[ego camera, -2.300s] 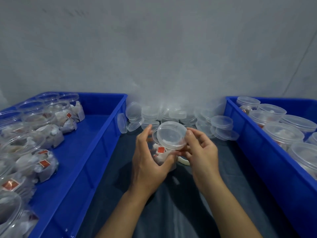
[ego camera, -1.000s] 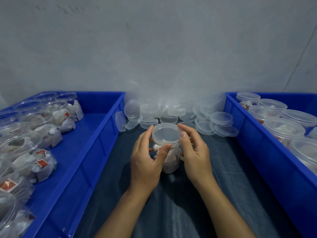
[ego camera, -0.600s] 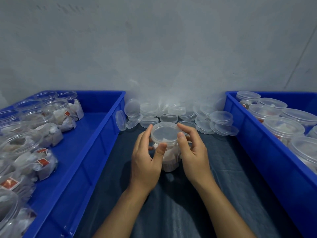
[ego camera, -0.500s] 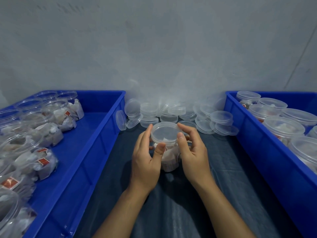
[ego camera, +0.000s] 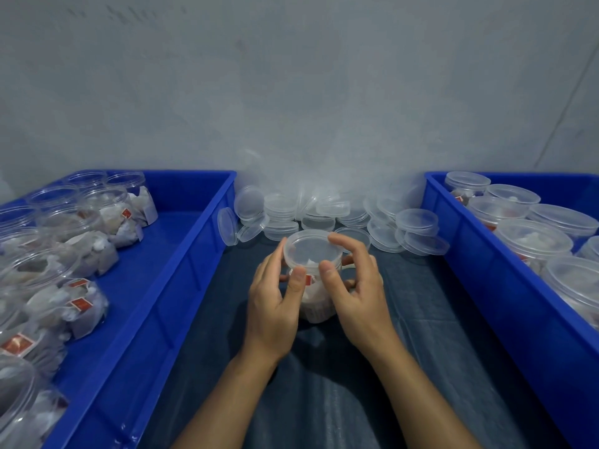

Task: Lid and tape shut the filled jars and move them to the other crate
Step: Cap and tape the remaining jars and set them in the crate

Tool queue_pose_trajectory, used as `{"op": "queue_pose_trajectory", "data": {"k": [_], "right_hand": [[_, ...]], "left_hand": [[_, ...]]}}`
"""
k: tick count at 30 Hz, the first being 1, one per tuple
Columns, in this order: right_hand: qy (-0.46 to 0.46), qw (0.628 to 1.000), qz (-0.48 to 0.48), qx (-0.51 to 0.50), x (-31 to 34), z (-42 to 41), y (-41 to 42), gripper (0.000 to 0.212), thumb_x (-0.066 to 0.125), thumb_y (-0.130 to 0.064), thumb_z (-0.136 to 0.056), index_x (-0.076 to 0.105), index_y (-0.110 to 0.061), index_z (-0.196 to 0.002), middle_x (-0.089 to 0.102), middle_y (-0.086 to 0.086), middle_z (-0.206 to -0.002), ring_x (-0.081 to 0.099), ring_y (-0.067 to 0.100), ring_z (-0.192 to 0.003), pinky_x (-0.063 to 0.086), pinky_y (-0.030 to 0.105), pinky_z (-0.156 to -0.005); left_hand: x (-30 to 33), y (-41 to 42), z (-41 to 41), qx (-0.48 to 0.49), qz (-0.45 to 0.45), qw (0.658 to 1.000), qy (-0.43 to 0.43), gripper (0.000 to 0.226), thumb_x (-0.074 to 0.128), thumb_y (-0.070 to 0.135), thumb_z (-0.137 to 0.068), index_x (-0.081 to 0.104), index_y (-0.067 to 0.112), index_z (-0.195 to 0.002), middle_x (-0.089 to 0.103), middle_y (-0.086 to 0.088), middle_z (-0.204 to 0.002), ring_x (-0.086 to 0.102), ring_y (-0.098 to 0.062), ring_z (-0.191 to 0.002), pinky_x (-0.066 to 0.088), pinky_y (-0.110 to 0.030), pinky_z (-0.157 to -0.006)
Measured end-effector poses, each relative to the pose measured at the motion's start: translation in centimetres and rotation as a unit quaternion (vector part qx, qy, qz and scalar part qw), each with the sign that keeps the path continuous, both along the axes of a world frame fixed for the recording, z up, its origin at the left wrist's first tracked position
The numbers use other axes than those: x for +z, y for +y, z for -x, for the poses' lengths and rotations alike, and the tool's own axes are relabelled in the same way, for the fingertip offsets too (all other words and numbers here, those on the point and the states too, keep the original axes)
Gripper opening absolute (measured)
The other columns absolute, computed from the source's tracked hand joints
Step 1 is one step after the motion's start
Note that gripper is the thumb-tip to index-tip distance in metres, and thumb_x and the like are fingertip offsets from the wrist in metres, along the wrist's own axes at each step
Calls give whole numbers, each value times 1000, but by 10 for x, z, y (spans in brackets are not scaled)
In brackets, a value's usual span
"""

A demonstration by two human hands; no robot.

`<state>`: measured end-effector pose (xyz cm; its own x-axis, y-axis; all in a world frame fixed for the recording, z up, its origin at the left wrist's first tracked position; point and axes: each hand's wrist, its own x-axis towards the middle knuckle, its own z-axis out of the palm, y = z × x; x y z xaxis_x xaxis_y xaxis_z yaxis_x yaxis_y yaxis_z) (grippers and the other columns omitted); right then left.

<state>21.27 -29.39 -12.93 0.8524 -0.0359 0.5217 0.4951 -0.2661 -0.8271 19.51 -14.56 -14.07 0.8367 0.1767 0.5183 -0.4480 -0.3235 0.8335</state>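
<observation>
A clear plastic jar (ego camera: 316,303) filled with white sachets stands on the dark cloth between two blue crates. A clear lid (ego camera: 312,248) sits on its mouth. My left hand (ego camera: 275,296) curls round the jar's left side, thumb on the lid's rim. My right hand (ego camera: 358,286) grips the lid's right edge with thumb and fingers. A tape roll (ego camera: 351,268) shows partly behind my right hand. The left crate (ego camera: 168,286) holds several open filled jars. The right crate (ego camera: 486,286) holds several lidded jars.
A heap of loose clear lids (ego camera: 324,212) lies against the grey wall behind the jar. Dark cloth (ego camera: 324,384) covers the surface between the crates. The crate walls stand close on both sides of my forearms.
The lid went from tilted above the jar to seated flat on its mouth. Both hands have shifted round the rim, and the jar now stands lower on the cloth.
</observation>
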Motion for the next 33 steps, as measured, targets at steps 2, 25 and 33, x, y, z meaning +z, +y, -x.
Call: {"op": "queue_pose_trajectory", "data": {"k": [2, 25, 33], "right_hand": [[-10, 1000, 7, -9, -1, -1, 0, 40, 62, -57, -92, 57, -50, -131, 56, -31, -124, 57, 13, -114, 55, 50, -88], [-5, 998, -62, 19, 4, -3, -5, 41, 62, -51, -93, 61, -32, -129, 68, -5, -125, 67, 23, -112, 52, 57, -95], [31, 997, -57, 36, 8, 1, 0, 50, 64, -60, -85, 62, -29, -125, 66, -10, -125, 65, 16, -114, 53, 50, -95]], "left_hand": [[0, 0, -1, -2, 2, 1000, 7, 58, 47, 51, -106, 47, 25, -158, 61, 6, -145, 61, -15, -132, 55, -45, -105], [-5, -8, -1, -48, 13, 999, 19, 77, 85, 36, -84, 45, 42, -149, 65, 17, -138, 67, -8, -123, 58, -31, -96], [3, -7, 3, 158, -211, 956, -130, 85, 79, 53, -73, 57, 23, -149, 57, 1, -124, 54, -18, -108, 52, -38, -90]]}}
